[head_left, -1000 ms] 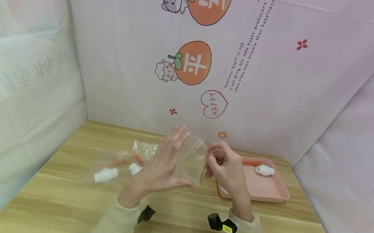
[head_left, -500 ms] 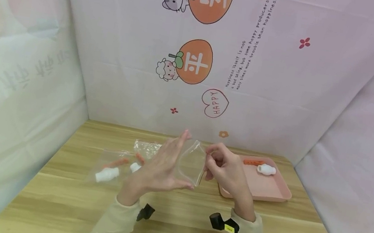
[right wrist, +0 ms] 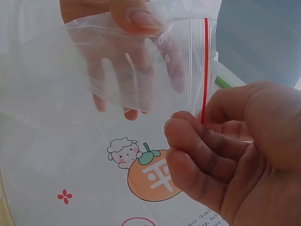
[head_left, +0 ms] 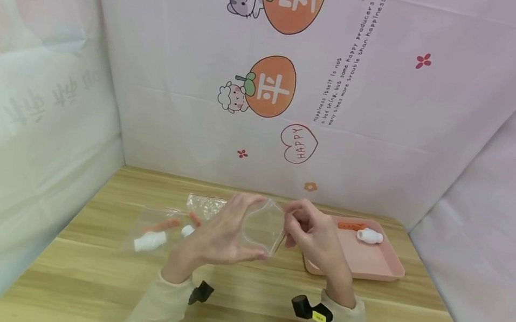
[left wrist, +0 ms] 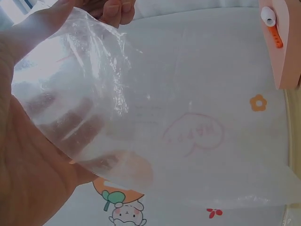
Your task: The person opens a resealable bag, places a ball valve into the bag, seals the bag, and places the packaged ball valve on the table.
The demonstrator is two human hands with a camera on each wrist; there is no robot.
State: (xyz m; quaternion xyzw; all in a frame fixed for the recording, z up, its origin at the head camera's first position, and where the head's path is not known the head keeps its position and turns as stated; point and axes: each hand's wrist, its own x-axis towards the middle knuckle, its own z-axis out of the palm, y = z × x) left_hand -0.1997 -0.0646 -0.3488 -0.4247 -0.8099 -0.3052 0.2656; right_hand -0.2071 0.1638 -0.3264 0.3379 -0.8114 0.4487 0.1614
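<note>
A clear zip-lock bag is held up above the table between the two hands. My left hand holds it around the sides, thumb low and fingers curved at the top. In the right wrist view the left thumb lies in front of the film and the fingers show through it. My right hand pinches the bag's edge by the red zip line. No contents show inside the bag.
A pink tray at the right holds a white bulbous piece and an orange strip. On the left lie bags with white pieces and orange strips, plus another clear bag behind the left hand.
The left fingers, raised and spread a second ago, have come down and bent over the bag's top. The right hand keeps its pinch on the edge. The view has shifted slightly.
</note>
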